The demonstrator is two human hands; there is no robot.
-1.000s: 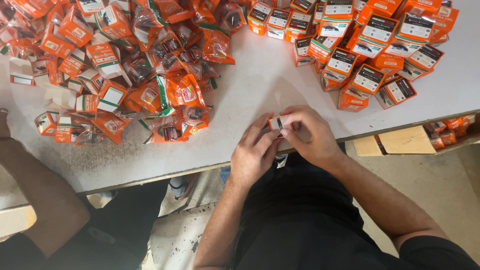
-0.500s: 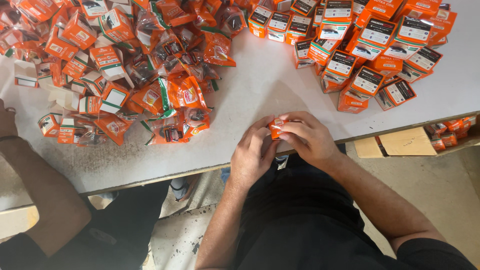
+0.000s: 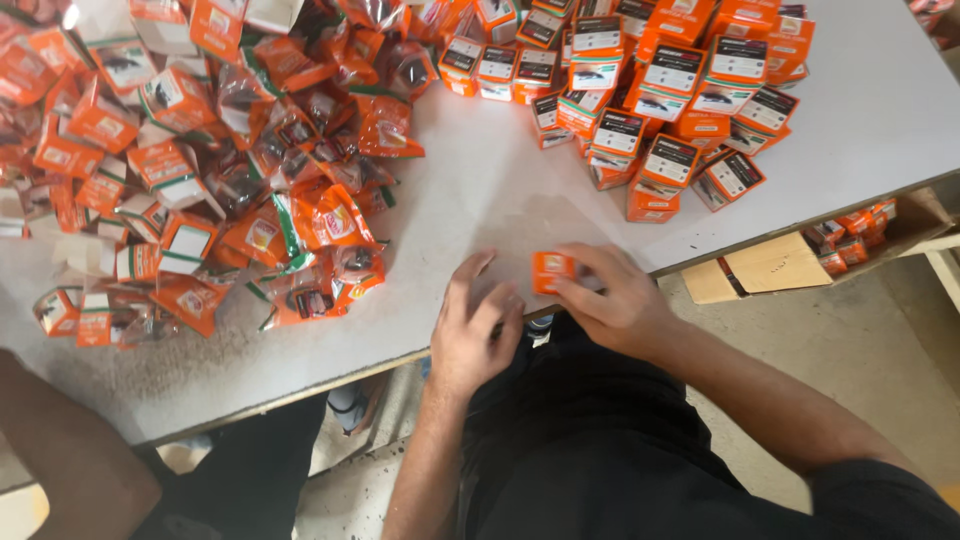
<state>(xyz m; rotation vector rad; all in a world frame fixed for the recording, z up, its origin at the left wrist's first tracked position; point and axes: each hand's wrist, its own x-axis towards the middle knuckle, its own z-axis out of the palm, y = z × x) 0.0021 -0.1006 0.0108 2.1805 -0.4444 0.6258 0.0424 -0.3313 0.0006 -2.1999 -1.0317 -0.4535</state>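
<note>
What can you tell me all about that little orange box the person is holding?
The small orange box looks like closed cardboard, roughly cube-shaped, with a pale mark on its top face. It sits low at the white table's near edge, pinched by the right hand's fingertips. The left hand rests beside it, apart from both piles.

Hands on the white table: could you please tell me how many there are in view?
2. The left hand rests near the table edge; the right hand beside it holds a small orange box. A co-worker's forearm shows lower left, its hand out of view.
</note>
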